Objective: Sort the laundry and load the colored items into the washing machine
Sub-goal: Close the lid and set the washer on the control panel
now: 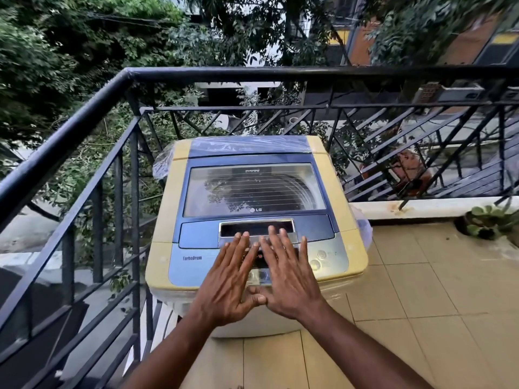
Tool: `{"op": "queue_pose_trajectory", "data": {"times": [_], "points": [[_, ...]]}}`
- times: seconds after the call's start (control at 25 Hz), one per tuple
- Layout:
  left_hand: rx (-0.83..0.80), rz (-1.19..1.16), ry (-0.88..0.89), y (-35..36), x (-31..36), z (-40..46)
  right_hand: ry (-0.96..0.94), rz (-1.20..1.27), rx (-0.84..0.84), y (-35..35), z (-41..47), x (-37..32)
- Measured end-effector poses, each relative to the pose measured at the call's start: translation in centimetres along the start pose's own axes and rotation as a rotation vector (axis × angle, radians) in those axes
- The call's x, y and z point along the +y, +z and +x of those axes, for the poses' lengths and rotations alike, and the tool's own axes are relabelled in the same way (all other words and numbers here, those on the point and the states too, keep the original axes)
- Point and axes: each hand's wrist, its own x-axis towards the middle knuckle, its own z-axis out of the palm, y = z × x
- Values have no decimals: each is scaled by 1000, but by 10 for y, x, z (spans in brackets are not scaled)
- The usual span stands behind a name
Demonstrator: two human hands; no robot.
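left hand (229,279) is held flat, fingers straight and together, nothing gripped | right hand (286,272) is likewise flat, thumbs touching | washing machine (323,175) is seen beneath and beyond both hands, lid (252,189) closed (laundry is not in view) | risk: control buttons may be pressed unintentionally by the hovering palms.

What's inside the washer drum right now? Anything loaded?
The washing machine has its lid closed. Through the glass only ribbed drum wall and tree reflections show; no clothes visible, but the drum bottom is obscured by glare. Left hand and right hand are spread flat above the control panel.
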Motion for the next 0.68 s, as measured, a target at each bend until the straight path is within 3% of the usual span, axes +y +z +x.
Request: {"op": "queue_pose_trajectory", "data": {"times": [0.48, 0.68], "points": [[120, 25, -350, -5, -40, -75, 335, 110, 156, 17, -68, 77], [139, 15, -392, -9, -44, -93, 442, 104, 156, 19, -86, 92]]}}
